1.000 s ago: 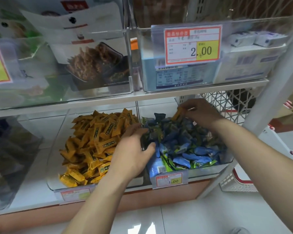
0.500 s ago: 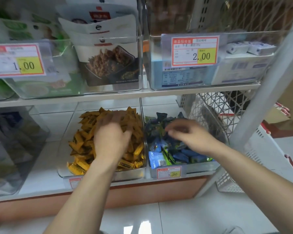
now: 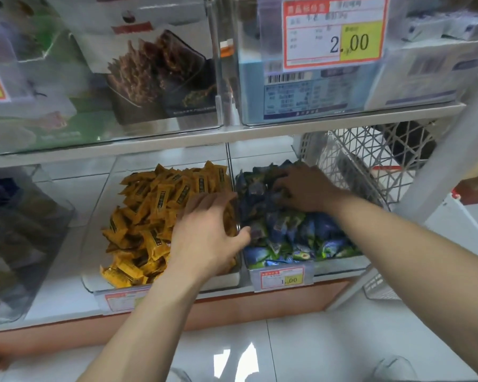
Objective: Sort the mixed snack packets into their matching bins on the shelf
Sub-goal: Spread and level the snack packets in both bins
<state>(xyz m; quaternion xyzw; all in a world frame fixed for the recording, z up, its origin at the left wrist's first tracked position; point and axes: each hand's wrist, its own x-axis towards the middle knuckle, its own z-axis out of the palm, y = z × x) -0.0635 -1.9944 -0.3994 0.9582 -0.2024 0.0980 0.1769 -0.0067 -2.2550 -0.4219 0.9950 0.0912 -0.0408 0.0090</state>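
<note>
Since half a second ago the left hand [image 3: 207, 241] has slid from the middle of the yellow packets [image 3: 149, 205] to their right edge, and the right hand [image 3: 308, 190] has gone further back over the blue packets [image 3: 287, 235]. At the far left of the lower shelf [image 3: 53, 271] stands a clear bin [image 3: 25, 230] of dark packs, too blurred to read. Next comes the yellow bin [image 3: 226, 281], heaped with the yellow packets. The left hand lies on them with fingers straight and spread, holding nothing that shows, its thumb reaching across the wall between the bins toward the blue packets. Just beside it the blue bin [image 3: 340, 267] is full of the blue packets, with a 1.00 price tag [image 3: 286, 277] on its front. The right hand is at the back of that heap, fingers curled down among the packets (whether they pinch one I cannot tell). Right of the blue bin is a white mesh basket [image 3: 351, 161]
</note>
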